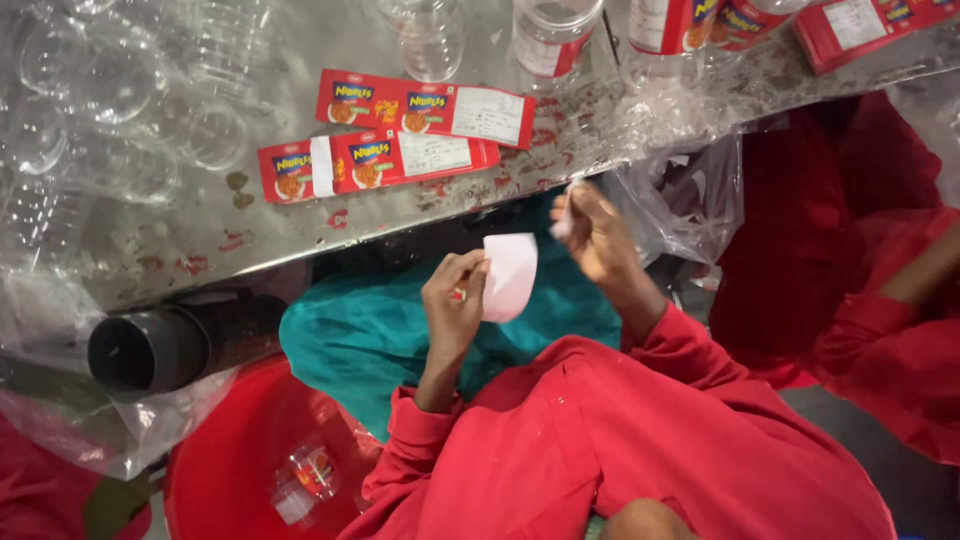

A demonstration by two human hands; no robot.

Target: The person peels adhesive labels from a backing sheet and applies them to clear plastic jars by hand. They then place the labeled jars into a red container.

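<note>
1. The left hand (455, 300) is closed in a pinch on the edge of a pale pink label sheet (510, 275), held in the air just below the table edge, above a teal cloth (380, 340).
2. The right hand (592, 232), at about 2 o'clock from the left one, pinches a thin white strip (563, 215) between its fingertips; the strip is blurred, so what kind it is cannot be told.
3. On the steel table (200, 240), at 11 o'clock from the hands, lie two red printed label strips (400, 130), side by side and partly overlapping.
4. Clear plastic jars (120, 100) crowd the table's far left; they look empty.
5. At 12 o'clock more clear jars (550, 35) stand with red labels round them; their contents cannot be told.
6. A red tub (230, 470) at 7 o'clock holds one small clear jar (305, 480) lying on its side.
7. A black pipe (150, 350) lies at 9 o'clock, its open end facing the camera.
</note>
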